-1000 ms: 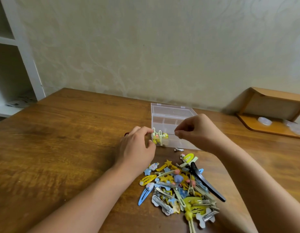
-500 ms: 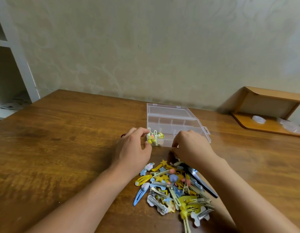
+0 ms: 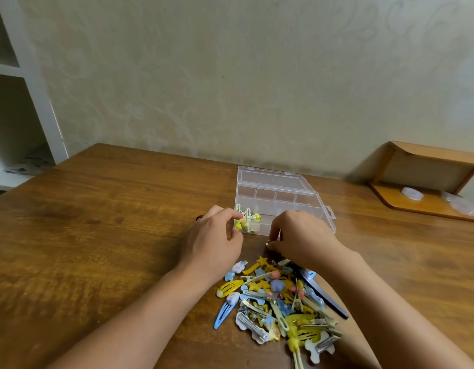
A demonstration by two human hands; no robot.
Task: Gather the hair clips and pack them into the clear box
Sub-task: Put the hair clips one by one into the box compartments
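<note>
- Head view, one frame: wooden desk (image 3: 102,235) filling the lower two thirds; pale patterned wall (image 3: 230,75) above.
- Clear box (image 3: 277,199), centre of frame: lid open and lying back toward the wall, base divided into compartments. The near-left compartment holds a few yellow and pale green hair clips (image 3: 248,218); the far row of compartments looks bare.
- Pile of hair clips (image 3: 278,296), lower centre-right, just in front of the box: yellow, blue, white and silver pieces heaped together, among them a blue snap clip (image 3: 223,314) at the pile's left edge and a long dark clip (image 3: 323,294) along its right side.
- Left hand (image 3: 213,243), centre of frame, resting on the desk at the box's near-left corner; fingers (image 3: 231,212) curled, index tip touching the clips in that compartment. Whether anything is gripped cannot be told.
- Right hand (image 3: 301,235), just right of the left, between box and pile; fingers (image 3: 273,243) pinched together on a small pale item at the pile's far edge, too small to identify.
- White shelving unit (image 3: 25,102), left edge of frame.
- Wooden corner shelf (image 3: 422,179), right edge, with small clear items on it.
</note>
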